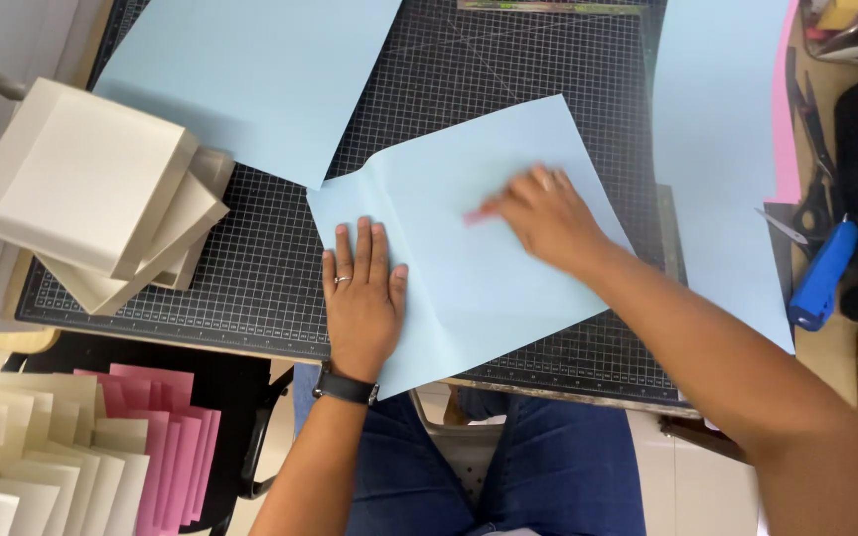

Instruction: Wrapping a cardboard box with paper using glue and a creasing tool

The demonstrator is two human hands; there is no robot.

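A light blue paper sheet (494, 169) lies on a black gridded cutting mat (250, 268), with a vertical crease near its left side. My left hand (361, 293) rests flat on the sheet's left part, fingers together, a ring on one finger and a black watch on the wrist. My right hand (540, 213) is on the sheet's middle, blurred, holding a small pink thing (476, 215) against the paper at its fingertips.
Another light blue sheet (250, 74) lies at the upper left and one (722, 149) at the right. Stacked cream paper boxes (91, 189) sit at the left. Cream and pink folded papers (71, 447) stand lower left. Scissors (808, 189) and a blue tool (823, 278) lie at the right.
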